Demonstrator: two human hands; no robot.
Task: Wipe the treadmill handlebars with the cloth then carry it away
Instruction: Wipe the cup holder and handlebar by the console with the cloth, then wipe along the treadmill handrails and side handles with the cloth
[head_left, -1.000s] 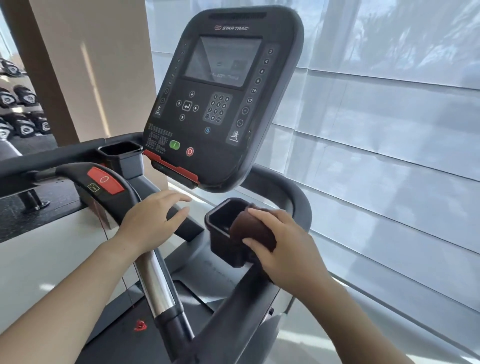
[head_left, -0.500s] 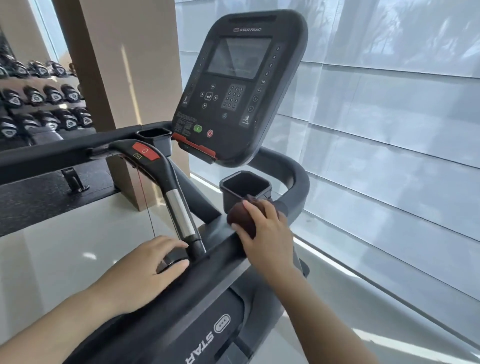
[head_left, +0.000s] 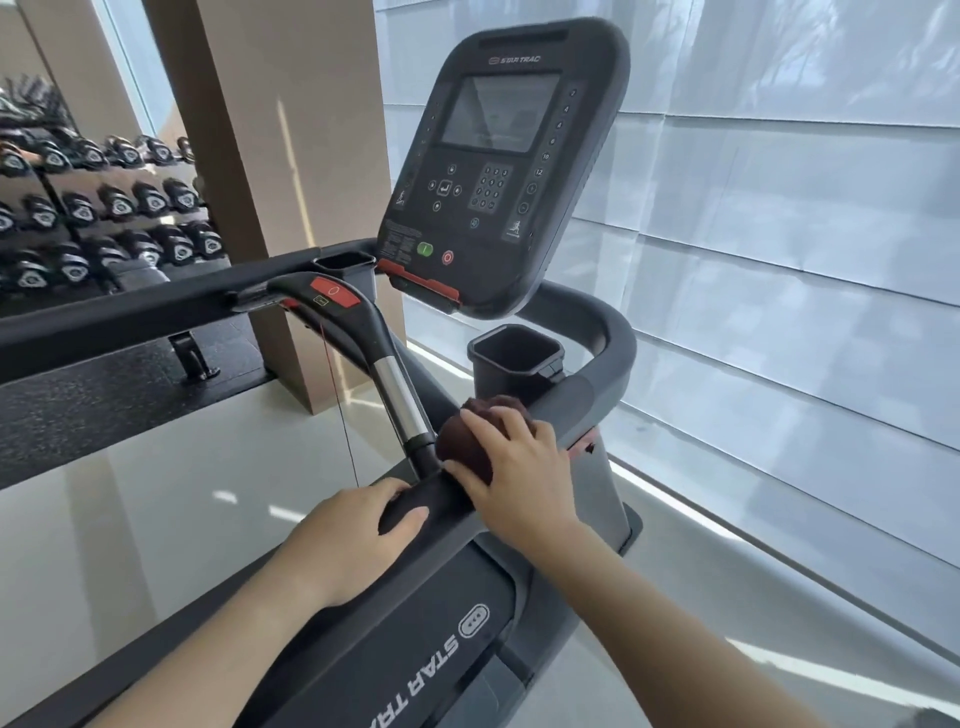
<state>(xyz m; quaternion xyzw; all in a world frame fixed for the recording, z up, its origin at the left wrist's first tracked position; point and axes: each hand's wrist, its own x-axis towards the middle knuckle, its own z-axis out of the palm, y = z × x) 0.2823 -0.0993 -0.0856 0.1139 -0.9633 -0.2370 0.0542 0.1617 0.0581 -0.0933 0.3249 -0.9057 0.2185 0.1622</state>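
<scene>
A dark brown cloth (head_left: 465, 439), bunched into a ball, presses on the treadmill's right black handlebar (head_left: 587, 395). My right hand (head_left: 519, 473) is shut on the cloth from above, fingers spread over it. My left hand (head_left: 353, 535) rests on the same rail nearer to me, thumb curled round it, just below where the centre bar (head_left: 400, 395) with its chrome sleeve meets the rail. The left handlebar (head_left: 130, 317) runs off to the left.
The console (head_left: 493, 166) stands ahead with a cup holder (head_left: 514, 358) under it. A dumbbell rack (head_left: 104, 208) and a brown pillar (head_left: 270, 156) are at the left. White blinds (head_left: 779, 234) cover the window on the right. Pale floor lies below.
My view has pulled back from the console. My right hand slid the cloth along the right rail towards me. My left hand dropped from the centre bar onto the rail.
</scene>
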